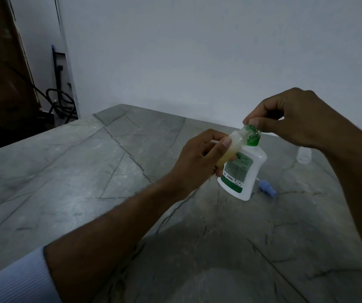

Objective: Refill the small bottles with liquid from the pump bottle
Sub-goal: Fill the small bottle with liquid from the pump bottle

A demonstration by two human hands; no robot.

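A white pump bottle (pixel 244 171) with a green label and a translucent green pump head (pixel 252 133) stands on the grey stone table (pixel 88 171), leaning a little. My right hand (pixel 298 119) pinches the pump head from above. My left hand (pixel 199 156) grips a small clear bottle (pixel 233 143), tilted, its mouth up against the pump nozzle. Yellowish liquid fills the small bottle's lower part. A blue spray cap (pixel 267 188) lies on the table just right of the pump bottle.
Another small clear bottle (pixel 304 155) stands farther right, partly hidden behind my right forearm. A plain white wall rises behind the table. At the far left are a dark doorway, cables and a black stand.
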